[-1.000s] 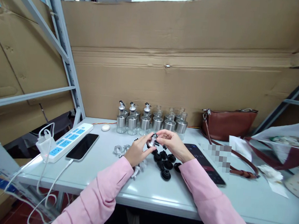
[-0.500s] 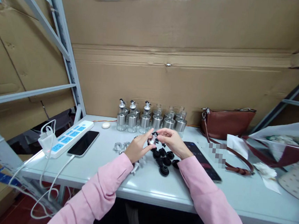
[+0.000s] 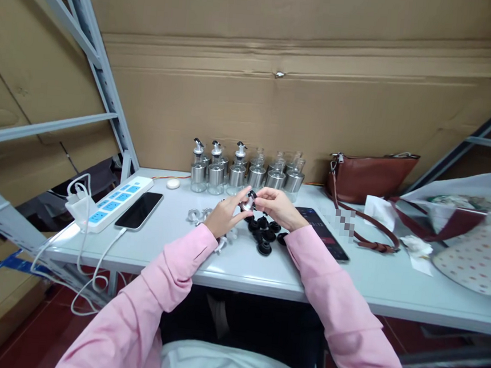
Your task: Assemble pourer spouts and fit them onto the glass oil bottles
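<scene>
Between both hands, above the table, is a small silver-and-black pourer top [image 3: 249, 202]. My left hand [image 3: 227, 212] closes around its silver part with thumb and fingers. From the other side, my right hand [image 3: 278, 207] pinches at its black end; the fingertips partly hide the contact. Just below lie several black stopper pieces [image 3: 264, 247] in a loose group. Several grey-white ring-like parts [image 3: 194, 215] rest left of and under my left hand. Behind the hands stand glass bottles with steel sleeves [image 3: 216, 175]; three in the front row wear pourer tops [image 3: 240, 149].
A white power strip [image 3: 117, 202] and a charging phone [image 3: 140, 210] lie at the left, near a small white round object [image 3: 173, 183]. A tablet [image 3: 324, 237] sits by my right forearm. Farther right are a brown handbag [image 3: 370, 178], tissues [image 3: 417, 247] and a dotted bag [image 3: 475, 258].
The head view has tilted downward, so the table appears higher and my shirt shows. Both hands keep hold of the pourer top, with little shift in the fingers.
</scene>
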`<action>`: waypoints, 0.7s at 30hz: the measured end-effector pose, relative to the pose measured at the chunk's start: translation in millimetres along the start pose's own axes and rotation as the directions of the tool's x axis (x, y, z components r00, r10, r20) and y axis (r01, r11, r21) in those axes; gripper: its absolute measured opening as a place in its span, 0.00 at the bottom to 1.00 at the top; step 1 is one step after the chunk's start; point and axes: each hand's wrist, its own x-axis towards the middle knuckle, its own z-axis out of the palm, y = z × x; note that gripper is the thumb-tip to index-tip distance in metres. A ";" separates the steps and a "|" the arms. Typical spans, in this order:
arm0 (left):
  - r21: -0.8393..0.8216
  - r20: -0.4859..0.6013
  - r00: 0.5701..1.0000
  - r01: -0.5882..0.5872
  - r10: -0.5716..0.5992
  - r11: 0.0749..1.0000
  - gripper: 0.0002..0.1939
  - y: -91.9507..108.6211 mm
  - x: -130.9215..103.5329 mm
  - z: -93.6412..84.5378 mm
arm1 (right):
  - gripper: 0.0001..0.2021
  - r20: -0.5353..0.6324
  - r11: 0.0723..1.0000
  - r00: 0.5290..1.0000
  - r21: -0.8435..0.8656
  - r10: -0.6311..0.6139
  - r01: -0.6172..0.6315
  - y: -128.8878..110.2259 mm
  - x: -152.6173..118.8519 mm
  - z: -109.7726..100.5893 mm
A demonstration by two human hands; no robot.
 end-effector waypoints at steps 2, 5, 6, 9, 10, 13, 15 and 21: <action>-0.007 -0.010 1.000 0.007 -0.008 1.000 0.28 0.6 0.3 0.3 | 0.14 0.011 1.000 1.000 0.030 0.006 -0.006 0.2 0.3 -0.6; -0.014 -0.032 0.999 0.025 -0.025 1.000 0.27 1.9 0.5 0.6 | 0.14 0.037 0.998 0.999 0.055 0.022 -0.024 1.4 0.8 -1.9; -0.017 -0.039 0.999 0.030 -0.031 0.999 0.26 2.3 0.5 0.7 | 0.15 0.050 0.998 0.998 0.059 0.029 -0.032 1.8 0.9 -2.3; -0.026 -0.050 0.998 0.043 -0.044 0.999 0.26 3.3 0.5 0.8 | 0.15 0.090 0.997 0.995 0.065 0.046 -0.052 2.8 0.8 -3.3; -0.029 -0.051 0.998 0.047 -0.048 0.998 0.26 3.4 0.5 0.9 | 0.15 0.102 0.996 0.994 0.067 0.048 -0.055 3.0 0.7 -3.5; -0.033 -0.048 0.997 0.057 -0.058 0.998 0.26 3.4 0.4 1.4 | 0.14 0.121 0.996 0.992 0.074 0.041 -0.050 3.3 0.7 -3.6; -0.033 -0.049 0.997 0.062 -0.063 0.998 0.26 3.4 0.4 1.9 | 0.14 0.127 0.996 0.991 0.077 0.034 -0.044 3.6 1.0 -3.3; -0.024 -0.030 0.998 0.058 -0.059 0.998 0.25 2.8 0.3 3.0 | 0.15 0.141 0.996 0.989 0.066 0.052 -0.062 5.2 1.7 -2.1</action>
